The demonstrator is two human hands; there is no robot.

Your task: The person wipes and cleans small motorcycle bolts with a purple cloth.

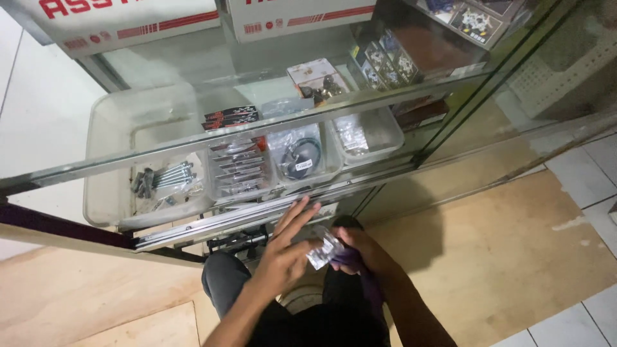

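Note:
My right hand (361, 250) grips a small clear plastic packet (323, 251) with shiny metal parts inside, together with a purple cloth (360, 270) that hangs down over my wrist. My left hand (286, 247) is spread flat with fingers apart, its palm resting against the left side of the packet. Both hands hover over my lap, just below the metal sliding rail (218, 222) of a glass display cabinet.
Behind the glass stand clear plastic bins: a large one (103, 193) with long bolts (164, 177), and smaller ones with packaged parts (238, 168), a black ring-shaped part (299, 157) and a bag (352, 135). Boxes sit on the shelf above. A plywood floor panel (501, 244) lies to the right.

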